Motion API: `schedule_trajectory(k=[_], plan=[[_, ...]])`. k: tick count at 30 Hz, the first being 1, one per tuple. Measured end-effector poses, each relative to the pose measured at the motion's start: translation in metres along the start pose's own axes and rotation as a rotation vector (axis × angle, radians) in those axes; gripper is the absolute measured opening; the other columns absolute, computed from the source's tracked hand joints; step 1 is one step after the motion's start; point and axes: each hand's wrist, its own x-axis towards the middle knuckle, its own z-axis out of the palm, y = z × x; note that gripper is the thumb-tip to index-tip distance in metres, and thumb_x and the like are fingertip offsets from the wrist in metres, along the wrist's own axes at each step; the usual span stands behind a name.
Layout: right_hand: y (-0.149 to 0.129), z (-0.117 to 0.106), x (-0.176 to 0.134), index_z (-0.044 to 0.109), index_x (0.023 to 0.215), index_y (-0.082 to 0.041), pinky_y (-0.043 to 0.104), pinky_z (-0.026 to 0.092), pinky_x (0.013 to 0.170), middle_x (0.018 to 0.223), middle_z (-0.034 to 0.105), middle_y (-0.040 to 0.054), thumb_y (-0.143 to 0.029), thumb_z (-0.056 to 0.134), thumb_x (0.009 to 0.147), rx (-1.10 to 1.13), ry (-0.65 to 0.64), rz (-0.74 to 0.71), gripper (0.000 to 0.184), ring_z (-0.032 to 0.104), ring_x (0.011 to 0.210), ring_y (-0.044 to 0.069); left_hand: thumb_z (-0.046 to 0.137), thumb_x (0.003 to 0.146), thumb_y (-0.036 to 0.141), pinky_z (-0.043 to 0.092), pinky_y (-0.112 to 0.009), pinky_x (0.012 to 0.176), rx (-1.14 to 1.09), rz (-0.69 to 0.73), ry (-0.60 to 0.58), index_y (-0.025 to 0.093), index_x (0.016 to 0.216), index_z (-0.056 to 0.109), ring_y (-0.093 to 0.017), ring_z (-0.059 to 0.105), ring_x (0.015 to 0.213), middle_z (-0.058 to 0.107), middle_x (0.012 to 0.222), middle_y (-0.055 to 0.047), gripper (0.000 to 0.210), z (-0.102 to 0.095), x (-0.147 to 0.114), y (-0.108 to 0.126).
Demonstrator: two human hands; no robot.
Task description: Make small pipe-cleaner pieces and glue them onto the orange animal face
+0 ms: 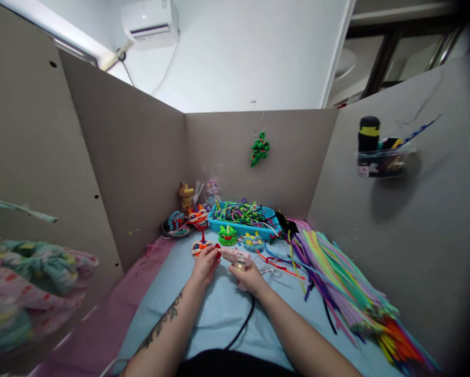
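Observation:
My right hand (248, 277) is wrapped round the handle of a pale pink glue gun (235, 257), which has a small lit spot on its side. Its nozzle points left, at a small red piece (218, 248) pinched in the fingers of my left hand (206, 265). What the red piece is made into cannot be made out. Just beyond my left hand lies an orange and white pipe-cleaner figure (199, 247) with a red stalk on top. A green figure (227, 235) and a light blue and yellow one (253, 242) sit behind the glue gun.
A blue basket (215, 226) of pipe-cleaner scraps stands at the back. Bundles of coloured pipe cleaners (337, 272) cover the right side. A black cord (245, 324) runs from the glue gun toward me. Grey partitions (141, 146) enclose the table, with a bin (384, 165) on the right one.

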Motion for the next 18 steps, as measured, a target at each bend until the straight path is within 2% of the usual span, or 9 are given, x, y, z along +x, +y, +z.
schedule_trajectory(k=[4,6,9,11,14,16,18], plan=[[-0.008,0.002,0.000,0.064,0.077,-0.015,0.021,0.039,0.044,0.058,0.058,0.0000,-0.036,0.068,0.064,0.416,-0.048,0.217,0.025,0.049,0.048,0.010,0.068,0.066,0.011,0.048,-0.015,0.049,0.003,0.000,0.001,0.015,0.083,0.059,-0.007,0.059,0.056,0.062,0.071,0.000,0.019,0.002,-0.001,-0.001],[-0.014,-0.002,0.000,0.062,0.075,-0.014,0.021,0.040,0.045,0.060,0.058,0.0007,-0.040,0.067,0.066,0.676,-0.044,0.291,0.027,0.050,0.049,0.010,0.067,0.068,0.012,0.048,-0.015,0.048,0.001,0.002,0.021,0.015,0.084,0.059,-0.007,0.059,0.055,0.063,0.072,0.000,0.018,0.002,-0.002,0.001],[-0.025,-0.013,-0.002,0.060,0.089,-0.017,0.029,0.048,0.059,0.076,0.062,0.0034,-0.031,0.066,0.066,0.940,-0.043,0.357,0.028,0.059,0.065,0.015,0.066,0.067,0.010,0.047,-0.015,0.047,0.004,0.025,0.035,0.014,0.084,0.059,-0.007,0.060,0.056,0.064,0.074,-0.002,0.018,-0.004,-0.004,0.014],[-0.032,-0.016,-0.004,0.057,0.098,-0.019,0.038,0.049,0.069,0.085,0.063,0.0036,-0.017,0.066,0.062,0.989,-0.091,0.418,0.036,0.061,0.074,0.018,0.066,0.067,0.010,0.048,-0.016,0.048,0.016,0.084,0.037,0.013,0.081,0.058,-0.009,0.061,0.057,0.065,0.075,-0.004,0.017,-0.011,-0.006,0.037],[-0.041,0.000,-0.005,0.052,0.101,-0.020,0.045,0.047,0.072,0.080,0.063,0.0024,-0.004,0.064,0.059,0.948,-0.171,0.500,0.046,0.061,0.073,0.018,0.068,0.064,0.009,0.047,-0.015,0.047,-0.007,0.257,0.231,0.015,0.075,0.057,-0.006,0.057,0.049,0.061,0.062,0.002,0.017,-0.018,-0.016,0.089],[-0.043,0.029,-0.002,0.052,0.091,-0.017,0.044,0.048,0.071,0.072,0.062,0.0037,-0.008,0.063,0.063,0.905,-0.193,0.554,0.031,0.060,0.069,0.018,0.069,0.063,0.012,0.046,-0.015,0.049,-0.041,0.387,0.227,0.016,0.074,0.057,-0.005,0.056,0.049,0.060,0.062,0.004,0.017,-0.015,-0.028,0.129],[-0.044,0.072,0.006,0.049,0.077,-0.016,0.040,0.048,0.068,0.068,0.061,0.0037,-0.010,0.061,0.064,0.885,-0.185,0.616,0.019,0.060,0.065,0.017,0.069,0.061,0.014,0.047,-0.015,0.050,-0.061,0.500,0.164,0.018,0.077,0.058,-0.005,0.058,0.054,0.063,0.068,0.004,0.020,-0.004,-0.045,0.163]])
